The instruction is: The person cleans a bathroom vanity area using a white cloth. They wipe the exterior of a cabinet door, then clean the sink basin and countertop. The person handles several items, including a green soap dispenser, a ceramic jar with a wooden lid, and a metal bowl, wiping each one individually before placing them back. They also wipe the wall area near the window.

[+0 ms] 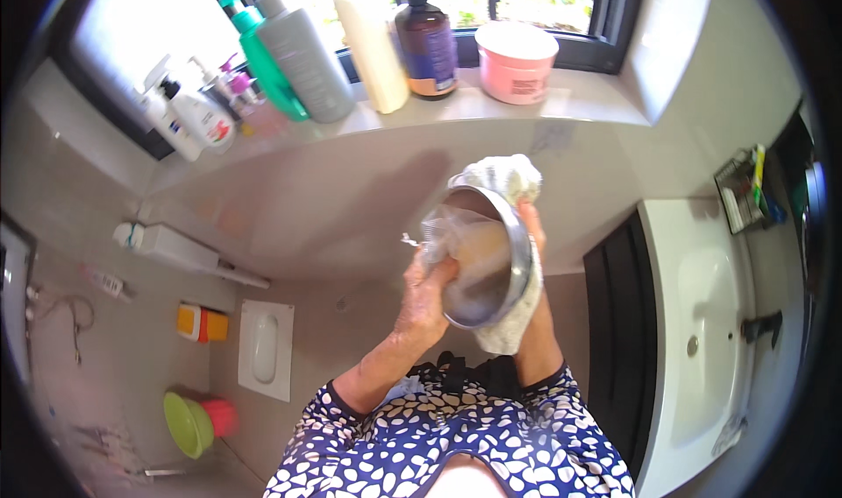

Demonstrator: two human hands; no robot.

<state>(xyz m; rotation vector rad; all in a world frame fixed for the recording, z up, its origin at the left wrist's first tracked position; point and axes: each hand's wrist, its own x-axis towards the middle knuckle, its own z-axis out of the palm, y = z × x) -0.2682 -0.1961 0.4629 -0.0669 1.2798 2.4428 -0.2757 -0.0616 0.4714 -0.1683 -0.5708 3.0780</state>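
Note:
A round metal bowl (518, 266) is held up in front of me, tilted so that its inside shows. My right hand (532, 224) grips it at the right rim, and most of those fingers are hidden behind it. A whitish cloth (502, 175) is bunched around the back of the bowl and hangs out above and below it. My left hand (425, 301) is closed at the left rim, its thumb over a sheer white mesh bag (452, 235) that lies partly in the bowl. Something pale yellowish shows through the mesh, too blurred to name.
Several pump bottles, among them a grey bottle (307, 55), and a pink tub (517, 62) line the windowsill (596, 103). To the right is a white sink (702, 358) with a black tap (761, 326). A squat toilet (265, 349) and a green basin (186, 421) are at the left.

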